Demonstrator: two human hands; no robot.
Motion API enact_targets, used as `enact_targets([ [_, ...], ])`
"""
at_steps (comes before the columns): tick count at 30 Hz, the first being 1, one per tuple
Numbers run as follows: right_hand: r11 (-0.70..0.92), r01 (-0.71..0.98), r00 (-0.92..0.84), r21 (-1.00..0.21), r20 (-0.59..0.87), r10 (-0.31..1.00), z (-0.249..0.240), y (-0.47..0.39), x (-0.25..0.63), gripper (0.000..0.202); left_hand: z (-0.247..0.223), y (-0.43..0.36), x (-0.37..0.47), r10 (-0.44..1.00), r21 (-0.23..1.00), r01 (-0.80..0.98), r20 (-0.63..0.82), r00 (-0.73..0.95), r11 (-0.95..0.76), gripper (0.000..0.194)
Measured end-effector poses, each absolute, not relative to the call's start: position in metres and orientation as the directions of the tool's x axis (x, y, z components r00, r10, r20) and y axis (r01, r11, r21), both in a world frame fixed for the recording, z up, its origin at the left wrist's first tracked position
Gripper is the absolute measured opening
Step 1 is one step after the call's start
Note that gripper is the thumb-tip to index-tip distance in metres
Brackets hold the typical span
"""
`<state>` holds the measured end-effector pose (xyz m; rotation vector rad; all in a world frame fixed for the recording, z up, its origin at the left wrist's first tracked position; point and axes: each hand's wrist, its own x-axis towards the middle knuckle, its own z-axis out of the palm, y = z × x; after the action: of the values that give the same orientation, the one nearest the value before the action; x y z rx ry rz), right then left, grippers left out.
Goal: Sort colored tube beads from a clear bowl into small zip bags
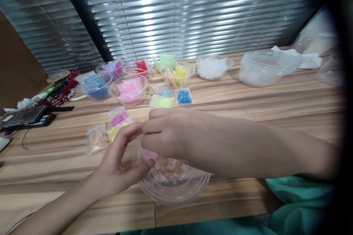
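My left hand (118, 165) is curved at the left side of a clear plastic bowl (176, 192), its thumb tip against a small pink bag (150, 155). Reaching across from the right, my right hand (168, 136) has its fingers curled down over that bag, so most of it is hidden. The fingers of both hands come together above the bowl's far left rim. Inside the bowl lie small shiny pinkish pieces (171, 169); the bowl seems to be stacked with another.
Bags of orange (96, 138), magenta (119, 117) and blue beads (184, 97) lie on the wooden table. Behind stand several clear bowls, one with pink bags (129, 90), one with white material (212, 68). Stacked bowls (261, 69) are at right, a black device (27, 117) at left.
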<state>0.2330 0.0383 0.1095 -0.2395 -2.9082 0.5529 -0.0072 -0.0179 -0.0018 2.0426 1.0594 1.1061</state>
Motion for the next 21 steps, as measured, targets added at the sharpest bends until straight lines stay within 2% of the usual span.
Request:
enact_targets([
  [7, 0.915, 0.047, -0.961, -0.401, 0.232, 0.152, 0.1068, 0.0409, 0.2347, 0.020, -0.0030, -0.0210, -0.0082, 0.852, 0.781, 0.363, 0.395, 0.344, -0.508, 0.070],
  [13, 0.930, 0.117, -0.979, -0.348, 0.118, 0.167, 0.1099, 0.0404, 0.2321, 0.022, -0.0021, -0.0201, -0.0074, 0.865, 0.777, 0.390, 0.390, 0.316, -0.493, 0.063],
  [18, 0.896, -0.006, -0.947, -0.445, 0.291, 0.138, 0.1061, 0.0420, 0.2342, 0.037, -0.0026, -0.0204, -0.0081, 0.859, 0.782, 0.374, 0.389, 0.331, -0.499, 0.067],
  [21, 0.896, 0.037, -0.948, -0.443, 0.269, 0.172, 0.1069, 0.0415, 0.2346, 0.033, -0.0021, -0.0207, -0.0076, 0.858, 0.781, 0.372, 0.391, 0.335, -0.501, 0.067],
])
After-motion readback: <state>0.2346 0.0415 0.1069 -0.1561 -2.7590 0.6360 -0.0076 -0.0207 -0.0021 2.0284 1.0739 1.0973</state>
